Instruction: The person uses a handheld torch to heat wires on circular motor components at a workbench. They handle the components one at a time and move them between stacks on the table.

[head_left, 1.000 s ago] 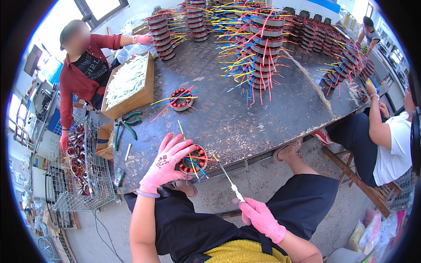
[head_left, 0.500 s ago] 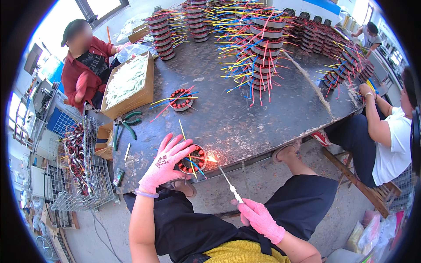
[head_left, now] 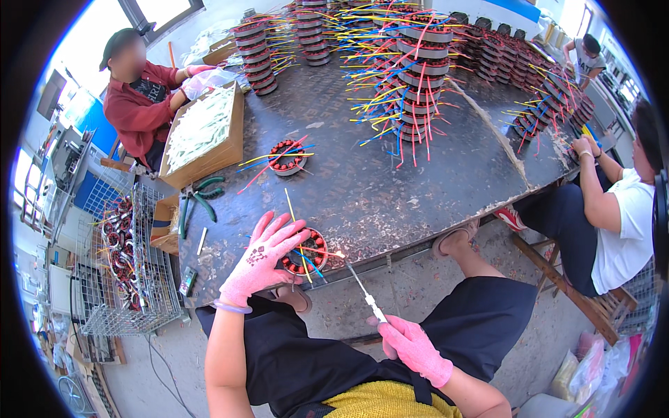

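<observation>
My left hand (head_left: 263, 258), in a pink glove, holds a motor stator (head_left: 320, 244) at the table's near edge. Its fingers are spread over the stator's left side, with the thumb below. Red windings ring the stator, and yellow, blue and red wires stick out of it. My right hand (head_left: 412, 348), also in a pink glove, is closed around a slim wand-like tool (head_left: 369, 298) with a white middle part and a thin metal rod. The rod's tip is at the end of a red wire, beside a small bright glow. The exact kind of tool is unclear.
Another stator (head_left: 288, 157) lies farther off on the dark table (head_left: 334, 132). Green-handled pliers (head_left: 202, 197) and a carton of white strips (head_left: 202, 132) are at the left. Tall stator stacks (head_left: 421, 83) stand behind. A wire basket (head_left: 129, 265) is at left; co-workers sit on both sides.
The orange flare at the tool's tip has shrunk to a small glow. My hands have barely moved. The co-worker at the left has reached forward to the bag behind the carton.
</observation>
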`<state>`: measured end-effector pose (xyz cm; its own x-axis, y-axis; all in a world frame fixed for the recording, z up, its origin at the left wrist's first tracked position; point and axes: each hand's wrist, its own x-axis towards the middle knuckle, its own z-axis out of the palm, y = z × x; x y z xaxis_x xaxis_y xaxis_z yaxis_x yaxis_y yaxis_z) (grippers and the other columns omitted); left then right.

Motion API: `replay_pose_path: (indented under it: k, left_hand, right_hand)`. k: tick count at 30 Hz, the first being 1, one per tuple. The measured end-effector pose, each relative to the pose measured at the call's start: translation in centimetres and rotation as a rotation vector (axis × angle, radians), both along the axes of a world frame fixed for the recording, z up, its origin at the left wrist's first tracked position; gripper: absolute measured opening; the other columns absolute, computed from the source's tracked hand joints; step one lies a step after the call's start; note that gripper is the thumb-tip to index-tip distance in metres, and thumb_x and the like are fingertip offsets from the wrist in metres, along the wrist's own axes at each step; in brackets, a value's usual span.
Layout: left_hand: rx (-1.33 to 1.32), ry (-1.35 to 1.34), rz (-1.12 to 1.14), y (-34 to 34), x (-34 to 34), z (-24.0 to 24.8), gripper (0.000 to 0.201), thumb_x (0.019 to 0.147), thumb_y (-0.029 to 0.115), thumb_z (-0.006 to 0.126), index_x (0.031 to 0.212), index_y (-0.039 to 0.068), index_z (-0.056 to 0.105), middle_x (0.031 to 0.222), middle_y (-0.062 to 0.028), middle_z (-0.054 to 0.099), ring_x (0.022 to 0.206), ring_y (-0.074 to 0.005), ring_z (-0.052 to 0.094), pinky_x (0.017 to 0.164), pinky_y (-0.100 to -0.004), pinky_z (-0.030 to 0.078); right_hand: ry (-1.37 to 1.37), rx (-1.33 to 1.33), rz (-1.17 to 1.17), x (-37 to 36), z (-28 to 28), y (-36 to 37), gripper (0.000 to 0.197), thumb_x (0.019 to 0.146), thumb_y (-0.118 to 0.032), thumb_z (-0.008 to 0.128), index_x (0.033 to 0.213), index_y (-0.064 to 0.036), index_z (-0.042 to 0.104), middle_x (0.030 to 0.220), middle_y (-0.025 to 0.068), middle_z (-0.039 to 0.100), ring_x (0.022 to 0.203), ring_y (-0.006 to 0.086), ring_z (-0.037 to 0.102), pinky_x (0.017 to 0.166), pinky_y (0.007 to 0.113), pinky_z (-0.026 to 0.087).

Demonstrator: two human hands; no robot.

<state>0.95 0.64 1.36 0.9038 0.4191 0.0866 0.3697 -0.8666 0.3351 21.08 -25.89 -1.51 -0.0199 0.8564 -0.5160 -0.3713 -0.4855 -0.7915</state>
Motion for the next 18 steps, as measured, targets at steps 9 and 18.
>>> replay_pose_path:
  k: [9, 18]
  left_hand:
    - [-0.004, 0.010, -0.002, -0.09, 0.12, 0.21, 0.093, 0.051, 0.027, 0.084, 0.137, 0.013, 0.050, 0.145, -0.0052, 0.045, 0.140, -0.0302, 0.031, 0.119, -0.0492, 0.015]
    - [-0.018, 0.021, -0.010, 0.09, 0.06, 0.28, 0.093, 0.052, 0.026, 0.084, 0.137, 0.013, 0.050, 0.146, -0.0052, 0.045, 0.141, -0.0303, 0.030, 0.119, -0.0485, 0.015]
  right_hand:
    - [-0.035, -0.013, 0.021, 0.08, 0.25, 0.09, 0.038, 0.102, -0.028, 0.047, 0.129, -0.0028, 0.055, 0.068, -0.0060, 0.043, 0.056, 0.0043, 0.043, 0.052, 0.022, 0.035]
    - [-0.022, -0.023, -0.001, 0.07, 0.43, 0.16, 0.037, 0.102, -0.027, 0.047, 0.128, -0.0028, 0.056, 0.064, -0.0051, 0.044, 0.055, 0.0042, 0.043, 0.052, 0.022, 0.034]
